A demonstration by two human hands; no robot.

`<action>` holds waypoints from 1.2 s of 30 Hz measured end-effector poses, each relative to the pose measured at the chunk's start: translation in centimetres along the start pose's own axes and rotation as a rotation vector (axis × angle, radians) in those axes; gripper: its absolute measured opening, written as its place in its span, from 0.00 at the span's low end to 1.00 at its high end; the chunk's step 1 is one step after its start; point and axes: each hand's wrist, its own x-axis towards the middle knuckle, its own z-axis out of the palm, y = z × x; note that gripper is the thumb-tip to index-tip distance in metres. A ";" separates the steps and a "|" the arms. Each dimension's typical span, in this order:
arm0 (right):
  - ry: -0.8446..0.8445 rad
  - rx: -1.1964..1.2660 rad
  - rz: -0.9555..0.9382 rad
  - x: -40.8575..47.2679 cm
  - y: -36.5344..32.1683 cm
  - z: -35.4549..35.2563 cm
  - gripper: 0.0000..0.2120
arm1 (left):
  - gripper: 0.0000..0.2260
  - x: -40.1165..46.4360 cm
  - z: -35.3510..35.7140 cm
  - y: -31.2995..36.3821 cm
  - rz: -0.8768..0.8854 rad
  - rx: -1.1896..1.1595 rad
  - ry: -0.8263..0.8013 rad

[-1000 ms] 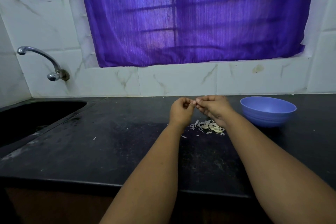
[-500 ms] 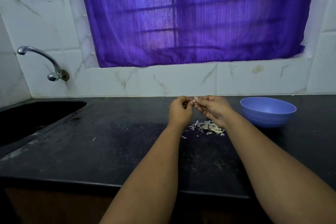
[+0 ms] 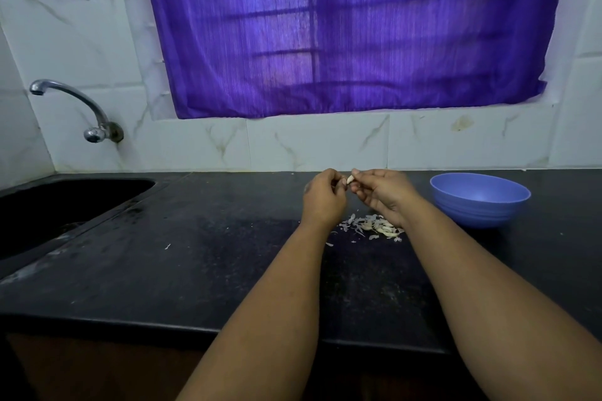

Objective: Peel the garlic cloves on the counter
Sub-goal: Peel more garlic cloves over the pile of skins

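Black stone counter (image 3: 163, 270) stretches out from its near edge to a heap of pale garlic cloves and papery skins (image 3: 374, 226) lying just beneath the right wrist. Beyond the heap, raised over the counter, the right hand (image 3: 379, 194) pinches a small pale garlic clove (image 3: 350, 179), its long axis tilted up towards the left hand (image 3: 322, 195), whose curled fingertips sit close beside it; whether they touch or pinch anything cannot be told. Further right stands a round blue plastic bowl (image 3: 480, 202), nearer the right hand.

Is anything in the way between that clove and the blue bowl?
Nothing visible. The right hand pinches the clove above the counter, and the bowl sits to its right, past that hand, with bare counter between.
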 end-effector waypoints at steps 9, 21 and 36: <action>-0.001 -0.008 0.007 0.4 0.1 -0.2 0.06 | 0.03 0.0 0.1 0.3 -0.014 -0.158 0.002; -0.023 0.051 0.011 0.2 0.2 0.2 0.06 | 0.06 0.2 -0.2 0.4 -0.035 -0.091 0.020; -0.003 0.068 -0.024 0.2 0.5 0.2 0.04 | 0.05 0.2 0.3 0.0 -0.147 -0.273 0.022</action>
